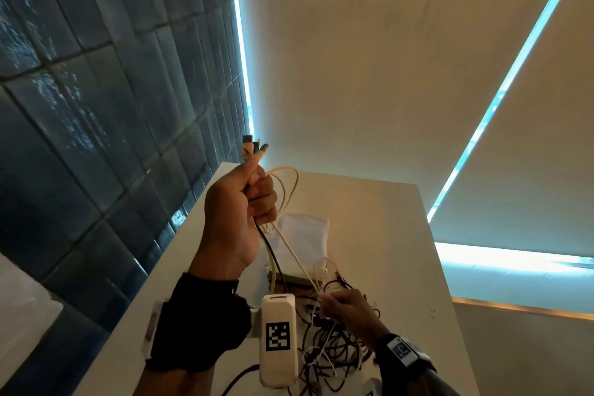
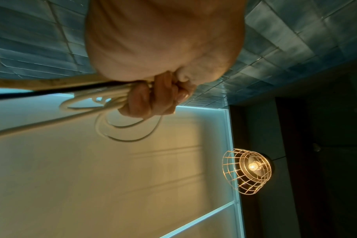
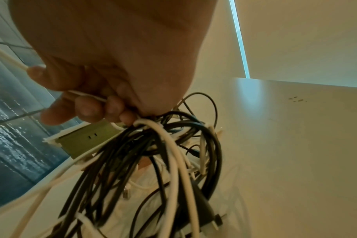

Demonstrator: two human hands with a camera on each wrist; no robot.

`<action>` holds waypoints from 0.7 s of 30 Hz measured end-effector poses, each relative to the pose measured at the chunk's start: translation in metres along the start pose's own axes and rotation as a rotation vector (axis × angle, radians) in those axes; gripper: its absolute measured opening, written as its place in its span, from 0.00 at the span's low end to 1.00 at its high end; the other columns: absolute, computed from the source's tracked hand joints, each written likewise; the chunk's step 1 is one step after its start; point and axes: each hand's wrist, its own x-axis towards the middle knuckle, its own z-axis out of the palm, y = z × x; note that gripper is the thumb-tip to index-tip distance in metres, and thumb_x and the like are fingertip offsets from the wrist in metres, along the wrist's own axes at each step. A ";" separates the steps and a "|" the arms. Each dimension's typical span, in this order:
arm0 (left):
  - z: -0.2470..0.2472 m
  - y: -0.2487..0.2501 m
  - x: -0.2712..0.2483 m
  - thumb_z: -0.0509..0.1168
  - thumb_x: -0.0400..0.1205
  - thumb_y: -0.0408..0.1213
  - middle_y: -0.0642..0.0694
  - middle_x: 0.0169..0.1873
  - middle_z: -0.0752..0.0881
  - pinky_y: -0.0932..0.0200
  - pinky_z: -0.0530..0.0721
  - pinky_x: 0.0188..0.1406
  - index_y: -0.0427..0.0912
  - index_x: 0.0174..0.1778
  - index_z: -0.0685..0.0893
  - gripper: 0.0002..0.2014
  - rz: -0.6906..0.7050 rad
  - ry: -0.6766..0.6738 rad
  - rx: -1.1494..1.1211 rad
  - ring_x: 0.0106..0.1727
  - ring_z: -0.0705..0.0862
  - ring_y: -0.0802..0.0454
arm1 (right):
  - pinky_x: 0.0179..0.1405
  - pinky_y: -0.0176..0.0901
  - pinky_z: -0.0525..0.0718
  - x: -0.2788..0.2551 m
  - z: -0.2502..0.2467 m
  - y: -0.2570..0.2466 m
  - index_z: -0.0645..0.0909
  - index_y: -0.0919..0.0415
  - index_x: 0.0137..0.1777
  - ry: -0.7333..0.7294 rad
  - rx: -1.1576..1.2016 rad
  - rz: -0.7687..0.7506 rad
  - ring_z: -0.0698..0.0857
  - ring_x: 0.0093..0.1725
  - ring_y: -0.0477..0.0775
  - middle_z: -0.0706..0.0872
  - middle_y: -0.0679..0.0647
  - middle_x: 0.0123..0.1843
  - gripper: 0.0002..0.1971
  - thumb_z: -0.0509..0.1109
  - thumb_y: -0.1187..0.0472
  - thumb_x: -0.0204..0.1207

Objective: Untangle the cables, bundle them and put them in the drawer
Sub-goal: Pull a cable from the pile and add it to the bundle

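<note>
At frame centre, the left hand [image 1: 239, 202] clamps gathered white cable ends [image 1: 254, 151]; lower down, the right hand [image 1: 348, 309] pinches a limp, light black-and-white cable tangle [image 1: 324, 354], probably best gripped near plugs.

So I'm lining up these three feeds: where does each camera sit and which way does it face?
Head: worn on the head, facing forward over the white table; both hands and wristbands show.
Left wrist: looks along the left hand up past its gripped cables to a caged lamp.
Right wrist: looks along the right hand down at the cable tangle.
Shared: blue tiled wall.
</note>
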 end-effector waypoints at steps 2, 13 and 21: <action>-0.001 0.006 -0.001 0.57 0.85 0.46 0.53 0.19 0.62 0.63 0.55 0.19 0.47 0.25 0.68 0.21 0.018 -0.016 0.000 0.17 0.58 0.60 | 0.28 0.32 0.68 0.000 0.000 0.005 0.84 0.54 0.29 0.005 -0.034 0.020 0.70 0.24 0.43 0.73 0.46 0.22 0.21 0.64 0.47 0.82; -0.021 -0.020 0.013 0.55 0.87 0.43 0.53 0.18 0.64 0.59 0.48 0.21 0.47 0.26 0.64 0.21 -0.018 0.120 0.195 0.17 0.56 0.59 | 0.28 0.40 0.68 0.011 -0.021 -0.016 0.87 0.63 0.31 0.223 -0.022 0.165 0.72 0.27 0.47 0.75 0.46 0.23 0.13 0.73 0.58 0.75; -0.014 -0.089 0.013 0.53 0.87 0.40 0.44 0.25 0.80 0.61 0.62 0.22 0.42 0.37 0.71 0.13 -0.285 0.178 0.424 0.23 0.71 0.52 | 0.24 0.36 0.63 0.017 -0.027 -0.098 0.81 0.77 0.43 0.234 0.552 -0.023 0.66 0.26 0.48 0.71 0.53 0.26 0.09 0.70 0.67 0.76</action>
